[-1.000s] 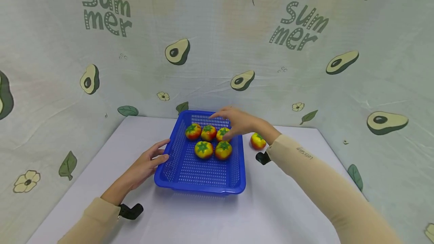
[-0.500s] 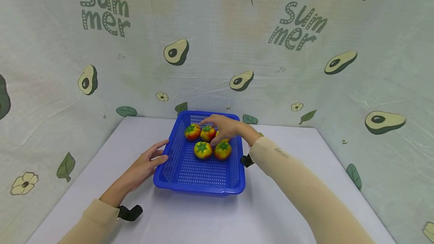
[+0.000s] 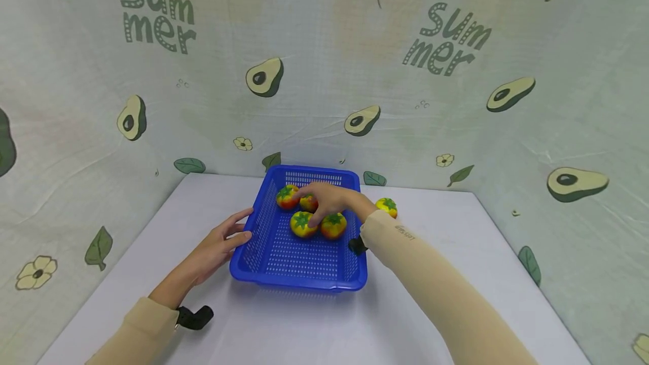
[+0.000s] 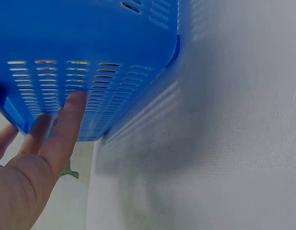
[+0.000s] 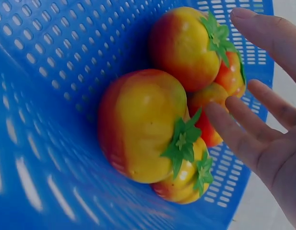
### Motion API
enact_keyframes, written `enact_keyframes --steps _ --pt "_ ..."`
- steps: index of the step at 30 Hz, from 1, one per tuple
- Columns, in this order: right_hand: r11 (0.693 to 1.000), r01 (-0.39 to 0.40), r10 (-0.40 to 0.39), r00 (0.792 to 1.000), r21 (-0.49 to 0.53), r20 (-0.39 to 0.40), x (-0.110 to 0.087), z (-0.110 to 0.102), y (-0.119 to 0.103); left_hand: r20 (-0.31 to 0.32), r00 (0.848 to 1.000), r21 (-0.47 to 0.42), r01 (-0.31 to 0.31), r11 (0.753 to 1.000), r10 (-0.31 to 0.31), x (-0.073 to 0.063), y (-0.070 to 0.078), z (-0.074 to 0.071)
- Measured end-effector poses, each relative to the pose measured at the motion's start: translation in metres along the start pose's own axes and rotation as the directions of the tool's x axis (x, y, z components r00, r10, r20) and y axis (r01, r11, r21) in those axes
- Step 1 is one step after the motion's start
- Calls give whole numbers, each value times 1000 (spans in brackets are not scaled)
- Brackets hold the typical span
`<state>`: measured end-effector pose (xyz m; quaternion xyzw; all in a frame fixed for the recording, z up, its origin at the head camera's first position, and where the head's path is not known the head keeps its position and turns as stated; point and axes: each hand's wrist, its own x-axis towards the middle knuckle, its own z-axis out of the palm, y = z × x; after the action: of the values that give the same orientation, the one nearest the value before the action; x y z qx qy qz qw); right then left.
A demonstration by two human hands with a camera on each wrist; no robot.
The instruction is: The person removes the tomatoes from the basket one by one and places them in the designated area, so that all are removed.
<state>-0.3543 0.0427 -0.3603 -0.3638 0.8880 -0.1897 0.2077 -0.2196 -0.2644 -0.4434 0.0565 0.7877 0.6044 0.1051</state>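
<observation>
Left hand (image 3: pixel 219 248), fingers spread, touches blue perforated plastic basket (image 3: pixel 299 262) outside; right hand (image 3: pixel 328 198), fingers wide, above round red-yellow fruits (image 3: pixel 302 224) inside.

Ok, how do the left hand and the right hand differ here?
The left hand touches the outer side of the basket; the right hand is over the fruit inside, contact unclear. The right hand is farther forward than the left hand. Both come out of beige sleeves.
</observation>
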Motion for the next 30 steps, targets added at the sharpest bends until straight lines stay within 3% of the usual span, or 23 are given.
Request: enact_keyframes --steps 8,17,30 --pt "1000 -17 16 998 19 55 9 7 -2 -5 1000 -9 4 1000 -4 -1 0 0" --pt "999 14 -11 997 -39 73 15 16 0 -9 1000 -14 13 1000 -14 -1 2 2" --pt "998 -32 36 996 -50 79 24 26 0 -12 1000 -21 17 1000 -17 -1 1 2"
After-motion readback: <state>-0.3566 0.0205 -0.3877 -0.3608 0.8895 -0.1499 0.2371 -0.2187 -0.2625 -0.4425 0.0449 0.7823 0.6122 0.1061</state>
